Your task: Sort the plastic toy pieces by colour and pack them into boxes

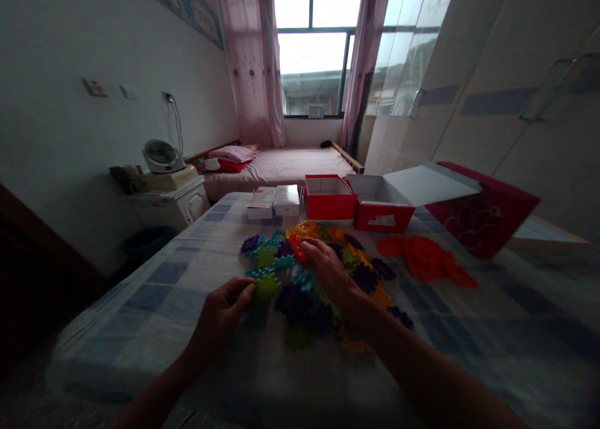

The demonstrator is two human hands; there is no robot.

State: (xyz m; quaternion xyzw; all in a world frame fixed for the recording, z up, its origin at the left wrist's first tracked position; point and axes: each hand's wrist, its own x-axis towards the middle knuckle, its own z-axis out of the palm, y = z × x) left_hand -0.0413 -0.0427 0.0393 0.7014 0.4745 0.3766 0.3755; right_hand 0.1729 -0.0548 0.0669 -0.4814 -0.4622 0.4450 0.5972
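Observation:
A pile of colourful interlocking plastic pieces (328,272) lies on the checked blue and white bedcover (178,272) in front of me. My left hand (224,311) pinches a green piece (267,285) at the pile's left edge. My right hand (328,266) reaches across the pile, its fingers closed on a red piece (296,246) near the far side. A separate heap of orange-red pieces (424,259) lies to the right of the pile, apart from both hands.
Behind the pile stand two red boxes (328,199), one with an open white lid (424,185), a red lid (482,213) and two white boxes (274,202). A bedside cabinet with a fan (164,185) stands left. Another bed (281,165) lies under the window.

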